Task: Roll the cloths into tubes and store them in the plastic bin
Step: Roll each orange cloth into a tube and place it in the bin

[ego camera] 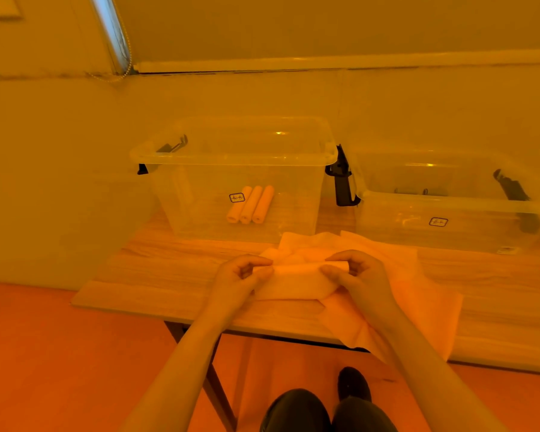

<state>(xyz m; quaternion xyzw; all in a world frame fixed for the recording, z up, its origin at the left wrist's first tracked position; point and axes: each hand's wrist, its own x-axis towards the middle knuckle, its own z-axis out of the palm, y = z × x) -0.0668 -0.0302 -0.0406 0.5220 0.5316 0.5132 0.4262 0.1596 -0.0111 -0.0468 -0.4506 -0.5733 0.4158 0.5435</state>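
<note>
Cloth [296,280] pinched at its far edge by left hand [242,274] and right hand [354,271], both clamped for an even roll; three tubes [251,204] stored in bin [231,157].

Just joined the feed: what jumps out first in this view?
Both hands at the table's near edge: the left hand and right hand pinch the far edge of a cloth lying on a loose pile. Behind them, the clear plastic bin holds three rolled cloths side by side. A second clear bin stands to its right.
</note>
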